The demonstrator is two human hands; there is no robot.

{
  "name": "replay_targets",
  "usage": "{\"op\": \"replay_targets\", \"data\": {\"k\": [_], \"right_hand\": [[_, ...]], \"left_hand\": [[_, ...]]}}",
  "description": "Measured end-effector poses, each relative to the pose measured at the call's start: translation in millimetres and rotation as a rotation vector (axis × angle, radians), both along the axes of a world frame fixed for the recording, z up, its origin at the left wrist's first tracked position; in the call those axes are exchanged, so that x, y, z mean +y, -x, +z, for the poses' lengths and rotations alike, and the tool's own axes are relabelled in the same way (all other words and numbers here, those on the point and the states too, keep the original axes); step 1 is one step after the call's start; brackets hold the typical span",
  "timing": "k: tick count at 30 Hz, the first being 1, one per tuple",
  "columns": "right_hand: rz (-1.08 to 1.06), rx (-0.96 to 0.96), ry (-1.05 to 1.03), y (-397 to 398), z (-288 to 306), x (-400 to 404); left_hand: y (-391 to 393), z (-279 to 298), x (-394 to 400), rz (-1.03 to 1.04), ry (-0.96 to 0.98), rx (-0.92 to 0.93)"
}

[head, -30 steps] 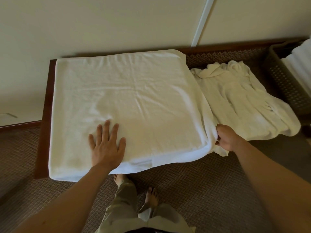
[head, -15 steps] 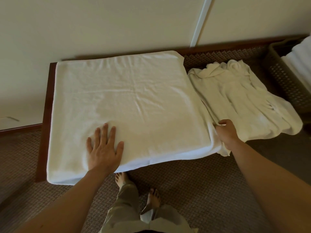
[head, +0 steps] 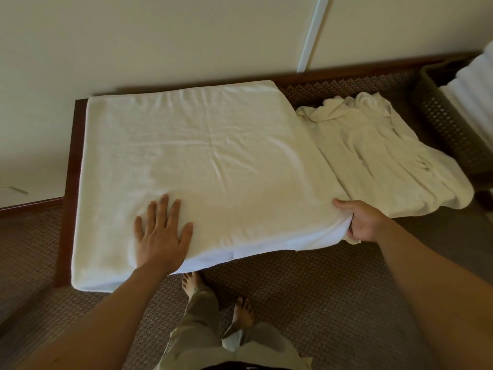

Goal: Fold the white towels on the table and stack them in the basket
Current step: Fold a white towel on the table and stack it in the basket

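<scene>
Large white terry towel (head: 208,161), folded flat, covers most of the dark wooden table (head: 70,161); its near edge overhangs the table's front. Left hand (head: 160,233) lies flat on it near the front edge, fingers straight and spread. Right hand (head: 362,222) grips the towel's near right corner, fingers curled into the cloth. Just beside it on the right, touching, lies a crumpled heap of white towels (head: 386,156). Far right: brown woven basket (head: 448,124) holding folded white towels (head: 472,94), on patterned brown carpet (head: 320,289).
</scene>
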State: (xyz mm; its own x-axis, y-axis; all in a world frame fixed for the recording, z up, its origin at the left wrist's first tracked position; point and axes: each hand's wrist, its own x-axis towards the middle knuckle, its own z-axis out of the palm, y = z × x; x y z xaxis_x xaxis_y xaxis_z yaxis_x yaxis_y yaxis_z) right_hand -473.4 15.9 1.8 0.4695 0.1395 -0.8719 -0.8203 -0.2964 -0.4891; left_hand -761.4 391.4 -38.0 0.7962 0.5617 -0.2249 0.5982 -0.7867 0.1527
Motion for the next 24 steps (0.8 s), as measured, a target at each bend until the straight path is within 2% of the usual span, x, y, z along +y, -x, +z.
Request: {"op": "replay_targets", "data": {"k": [4,8,13,15,17,19,24], "right_hand": [[-0.090,0.095,0.029,5.3,2.2,0.8],[-0.143,0.111,0.066,3.6,0.2,-0.2],[-0.143,0.069,0.126,3.9,5.0,2.9],[-0.128,0.077,0.131,5.0,1.7,-1.1],[-0.148,0.092,0.088,5.5,-1.6,-5.5],[-0.153,0.097,0.073,6.4,-2.3,-5.8],[-0.162,0.026,0.198,8.5,-2.4,1.1]], "left_hand": [[1.0,-1.0,0.7,0.007,0.011,-0.005],[4.1,0.5,4.7,-0.014,0.039,-0.023],[6.9,3.5,6.9,0.013,0.105,-0.165],[12.2,8.1,3.1,-0.096,0.056,-0.347],[20.5,7.8,-3.5,-0.319,-0.004,-0.498],[29.3,3.4,-11.1,-0.479,0.011,-0.530],[31.8,-5.9,-15.3,-0.482,0.032,-0.576]]}}
